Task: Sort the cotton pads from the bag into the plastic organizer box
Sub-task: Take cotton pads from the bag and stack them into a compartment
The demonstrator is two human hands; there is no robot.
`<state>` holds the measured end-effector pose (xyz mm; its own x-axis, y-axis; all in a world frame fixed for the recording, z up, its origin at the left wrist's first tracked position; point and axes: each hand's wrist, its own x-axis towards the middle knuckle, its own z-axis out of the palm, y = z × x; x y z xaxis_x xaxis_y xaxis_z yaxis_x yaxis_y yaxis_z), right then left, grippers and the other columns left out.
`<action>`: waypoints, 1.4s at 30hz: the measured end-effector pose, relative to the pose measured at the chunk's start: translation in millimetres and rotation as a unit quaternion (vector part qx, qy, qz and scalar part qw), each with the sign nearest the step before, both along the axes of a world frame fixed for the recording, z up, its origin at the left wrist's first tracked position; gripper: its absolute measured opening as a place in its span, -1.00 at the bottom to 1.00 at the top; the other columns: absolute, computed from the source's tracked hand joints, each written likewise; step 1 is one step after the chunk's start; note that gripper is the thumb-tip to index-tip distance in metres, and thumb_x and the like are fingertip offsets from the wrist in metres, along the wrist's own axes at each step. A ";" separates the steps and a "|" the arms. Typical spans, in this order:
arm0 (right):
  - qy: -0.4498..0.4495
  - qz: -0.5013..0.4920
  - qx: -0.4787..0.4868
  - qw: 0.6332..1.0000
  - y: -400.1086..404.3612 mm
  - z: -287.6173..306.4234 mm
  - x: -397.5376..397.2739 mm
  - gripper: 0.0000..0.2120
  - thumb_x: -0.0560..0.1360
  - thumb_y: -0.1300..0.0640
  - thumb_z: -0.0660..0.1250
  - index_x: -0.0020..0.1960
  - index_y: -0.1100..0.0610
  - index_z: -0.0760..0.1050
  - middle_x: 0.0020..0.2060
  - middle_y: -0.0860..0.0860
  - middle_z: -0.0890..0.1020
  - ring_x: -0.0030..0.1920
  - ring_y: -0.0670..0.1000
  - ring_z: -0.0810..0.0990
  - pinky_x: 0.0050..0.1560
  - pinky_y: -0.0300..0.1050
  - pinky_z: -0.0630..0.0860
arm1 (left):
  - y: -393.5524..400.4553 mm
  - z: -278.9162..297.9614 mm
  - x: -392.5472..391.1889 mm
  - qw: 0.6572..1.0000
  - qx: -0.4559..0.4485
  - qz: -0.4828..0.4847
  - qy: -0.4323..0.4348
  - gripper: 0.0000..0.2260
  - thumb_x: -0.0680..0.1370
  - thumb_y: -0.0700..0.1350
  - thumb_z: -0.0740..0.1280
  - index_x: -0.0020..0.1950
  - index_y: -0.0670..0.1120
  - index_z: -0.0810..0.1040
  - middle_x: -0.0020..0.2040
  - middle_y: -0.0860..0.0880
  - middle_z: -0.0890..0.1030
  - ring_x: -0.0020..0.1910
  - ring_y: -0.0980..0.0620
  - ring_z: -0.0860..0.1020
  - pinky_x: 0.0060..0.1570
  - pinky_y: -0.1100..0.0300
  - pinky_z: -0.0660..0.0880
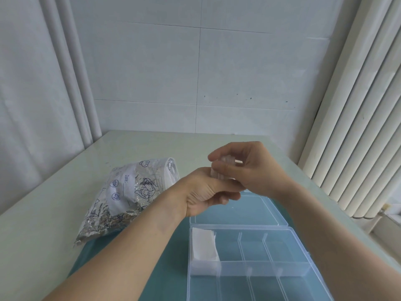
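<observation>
I have a small stack of pads (221, 168) held up in the air, above the open lid (238, 209) of the box (249, 266). My right hand (245, 168) pinches the stack from above, fingers on one side and thumb on the other. My left hand (206, 192) is under it, palm up, fingers curled loosely against the lower edge; I cannot tell if it really grips or only supports.

In the box, the far-left compartment already has a pile of pads (204, 246). The other compartments look without pads.

For this step I think the stack should be squared first: I tap its edges against the left palm so the pads are aligned, then I lower it flat into a compartment. The pads are soft and light, so a loose pinch may let the stack fan out.

The bag (128, 196) lies on the table (43, 224), left of the box, its mouth open toward the far side.
</observation>
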<state>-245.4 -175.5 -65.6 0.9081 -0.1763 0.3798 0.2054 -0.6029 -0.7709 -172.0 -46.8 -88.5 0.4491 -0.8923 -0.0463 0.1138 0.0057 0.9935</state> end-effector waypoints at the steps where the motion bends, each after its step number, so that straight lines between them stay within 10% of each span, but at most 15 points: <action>1: 0.005 -0.003 -0.007 1.000 -0.2 0.9 -0.5 -0.93 0.49 0.11 0.50 -0.03 0.00 0.67 -0.20 -0.16 0.71 -0.20 -0.15 0.66 -0.15 -0.18 0.58 | -0.2 -0.5 0.6 1.000 0.004 0.009 -0.008 -0.85 0.48 -0.34 0.44 -0.06 -0.11 0.62 -0.25 0.00 0.62 -0.33 0.09 0.57 -0.45 0.35 0.38; 8: -0.007 0.004 0.026 1.000 5.8 -3.5 2.0 -0.81 0.53 0.13 0.46 0.14 0.02 0.62 -0.03 -0.11 0.72 -0.01 -0.14 0.69 0.01 -0.21 0.61 | -1.6 -1.1 -2.7 0.998 0.017 0.007 -0.066 -0.83 0.46 -0.34 0.46 -0.05 -0.12 0.61 -0.25 -0.05 0.59 -0.40 0.04 0.51 -0.49 0.29 0.34; 14: 0.013 -0.037 -0.027 0.999 12.0 -3.2 3.5 -0.87 0.58 0.02 0.38 -0.04 0.07 0.65 -0.13 -0.09 0.72 -0.08 -0.12 0.68 0.00 -0.13 0.61 | -0.8 -3.1 -1.6 0.994 0.017 -0.035 -0.099 -0.79 0.41 -0.30 0.51 -0.01 -0.10 0.64 -0.16 -0.04 0.65 -0.10 -0.05 0.62 -0.12 0.12 0.50; 20: 0.031 -0.024 -0.015 0.999 12.0 0.3 1.4 -0.75 0.58 -0.05 0.37 -0.04 0.14 0.65 -0.17 0.05 0.72 -0.11 0.05 0.70 -0.01 0.09 0.66 | -5.3 -4.2 -3.0 0.993 -0.015 0.050 -0.102 -0.78 0.46 -0.38 0.40 -0.08 -0.07 0.52 -0.33 0.00 0.47 -0.46 0.08 0.34 -0.48 0.25 0.25; 25: 0.016 -0.026 -0.024 0.999 9.6 -0.1 1.2 -0.74 0.59 -0.06 0.34 0.04 0.10 0.67 -0.09 -0.05 0.73 -0.03 -0.08 0.69 0.01 -0.15 0.62 | -7.8 -9.0 -3.2 0.988 0.008 0.052 -0.143 -0.86 0.43 -0.31 0.48 -0.10 -0.14 0.57 -0.37 -0.07 0.45 -0.45 0.02 0.35 -0.51 0.24 0.26; 32: 0.056 0.037 0.020 0.998 -5.2 13.7 -10.9 -0.50 0.59 -0.30 0.14 0.23 0.00 0.64 0.11 -0.08 0.70 0.18 -0.05 0.65 0.27 -0.01 0.55 | 1.3 2.7 1.4 0.991 -0.057 -0.015 0.116 -0.88 0.46 -0.11 0.44 -0.10 -0.16 0.64 -0.18 -0.12 0.61 -0.24 -0.03 0.64 -0.33 0.25 0.59; 37: 0.114 0.088 -0.070 0.987 -16.3 18.5 -16.9 -0.17 0.30 -0.14 0.57 0.50 -0.05 0.35 0.33 -0.17 0.55 0.36 -0.21 0.48 0.41 0.03 0.43 | 2.3 5.4 0.7 0.986 -0.066 -0.025 0.152 -0.80 0.50 0.02 0.37 -0.20 -0.06 0.67 -0.26 -0.03 0.56 -0.26 -0.04 0.60 -0.24 0.10 0.52; 42: 0.067 0.037 -0.148 0.986 -5.9 7.7 -7.8 -0.32 0.25 0.12 0.67 0.31 -0.07 0.51 0.01 -0.28 0.63 -0.04 -0.24 0.58 0.23 -0.06 0.53 | 2.4 7.2 0.9 0.979 -0.101 -0.044 0.174 -0.84 0.51 0.01 0.35 -0.13 -0.02 0.69 -0.26 -0.01 0.55 -0.24 -0.02 0.60 -0.09 -0.01 0.48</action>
<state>-253.2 -181.4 -58.0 0.9599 -0.0062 0.2802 0.1660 -0.7929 -0.5863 -171.1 -44.5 -81.3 0.3592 -0.9333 -0.0026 0.4547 0.1725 0.8738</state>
